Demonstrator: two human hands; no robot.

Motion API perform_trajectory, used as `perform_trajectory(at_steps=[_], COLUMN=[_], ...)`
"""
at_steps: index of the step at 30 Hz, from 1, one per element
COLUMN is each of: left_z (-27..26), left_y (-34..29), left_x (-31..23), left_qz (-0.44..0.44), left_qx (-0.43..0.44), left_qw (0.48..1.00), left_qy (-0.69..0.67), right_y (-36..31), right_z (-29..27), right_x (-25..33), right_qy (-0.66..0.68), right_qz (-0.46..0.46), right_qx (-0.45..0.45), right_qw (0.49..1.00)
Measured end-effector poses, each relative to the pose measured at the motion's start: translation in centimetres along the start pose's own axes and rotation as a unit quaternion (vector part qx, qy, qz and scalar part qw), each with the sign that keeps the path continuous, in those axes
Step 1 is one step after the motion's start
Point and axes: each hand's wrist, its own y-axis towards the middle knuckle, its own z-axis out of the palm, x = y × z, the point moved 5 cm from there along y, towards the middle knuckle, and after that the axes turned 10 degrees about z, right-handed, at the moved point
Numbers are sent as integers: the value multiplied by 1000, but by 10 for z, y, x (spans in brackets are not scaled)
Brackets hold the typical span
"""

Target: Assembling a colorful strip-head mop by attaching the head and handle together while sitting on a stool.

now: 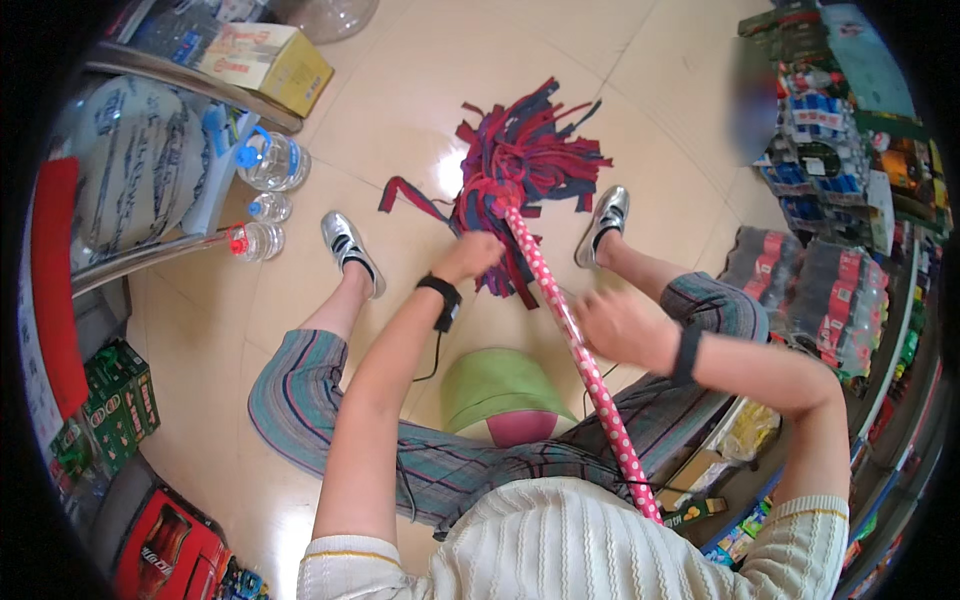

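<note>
I observe the mop lying centrally on the pale tiled floor [400, 90], its cloth-strip mop head [535, 155] on the far side, red and dark blue strips fanned out, one stray strip bent off to the left. The pink polka-dot handle [605, 400] slants from the mop head toward the near right, reaching the seated person's ribbed cream top [560, 545]. Left arm: runs from the near left, only slightly bent, forearm [385, 365] angled far and inward. Left hand [470, 257] sits just left of the handle's far end, over the near edge of the strips, back of the hand up, fingers curled narrow; I cannot tell whether a strip is held. Right arm: elbow bent wide out to the right, forearm directed leftward across the right thigh. Right hand [632, 328] is at the handle's right side, about midway along, fingers bent inward and somewhat blurred; I cannot tell whether they grip the handle or only rest beside it. Both wrists carry black bands [687, 354]. I note a green stool [490, 385] between the spread knees, and silver shoes [345, 245] flanking the mop head.
</note>
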Motion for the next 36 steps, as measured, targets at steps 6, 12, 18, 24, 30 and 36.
perform_trajectory(at_steps=[6,12,18,24,30,36], left_z=[29,52,141,175,138,73], left_y=[-2,-26,-58,-64,3,18], left_x=[-130,-182,-241,-242,-260,-224], left_qz=[-12,46,313,303,178,144], left_qx=[155,169,208,162,40,-104], left_qw=[986,970,793,824,937,925], left_qy=[62,167,480,450,297,334], right_y=[-185,-303,-415,-464,-423,-346], right_z=[26,58,148,148,6,-24], right_x=[29,86,135,117,43,-6], right_qy=[177,215,406,506,158,83], right_qz=[174,246,340,470,436,331], right_qx=[194,219,307,123,-20,-58], right_qw=[949,919,791,713,886,938])
